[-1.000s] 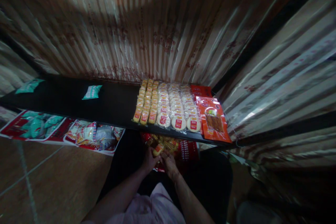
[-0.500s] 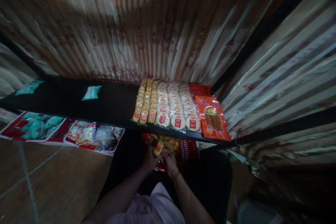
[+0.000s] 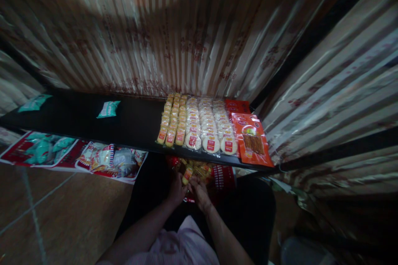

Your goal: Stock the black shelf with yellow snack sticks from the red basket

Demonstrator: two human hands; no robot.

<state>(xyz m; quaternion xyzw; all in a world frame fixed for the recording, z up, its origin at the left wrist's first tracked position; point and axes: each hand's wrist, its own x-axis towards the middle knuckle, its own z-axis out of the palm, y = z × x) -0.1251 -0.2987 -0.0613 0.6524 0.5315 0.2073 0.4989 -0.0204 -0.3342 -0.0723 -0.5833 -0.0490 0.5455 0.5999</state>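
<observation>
Below the front edge of the shelf, my left hand (image 3: 177,189) is closed on a small yellow wrapped snack cake (image 3: 187,174) with a red label. My right hand (image 3: 199,190) meets it from the other side, fingers bent and pinching near the cake's lower end. Just beyond both hands lies a red box (image 3: 224,177) holding several more yellow wrapped pieces. Above on the shelf stand rows of similar yellow wrapped cakes (image 3: 171,126). Beside them run rows of round white wrapped crackers (image 3: 211,143).
Orange snack packets (image 3: 252,140) lie at the right end of the black shelf (image 3: 137,126). Two teal packets, one a small pillow bag (image 3: 108,109), rest farther left. On the floor are red boxes of teal packets (image 3: 43,151) and mixed bags (image 3: 101,157). Striped curtain (image 3: 174,29) hangs behind.
The yellow cake between my hands has turned a little more upright and shifted slightly left. My right hand has moved slightly left with it. The goods on the shelf are unchanged.
</observation>
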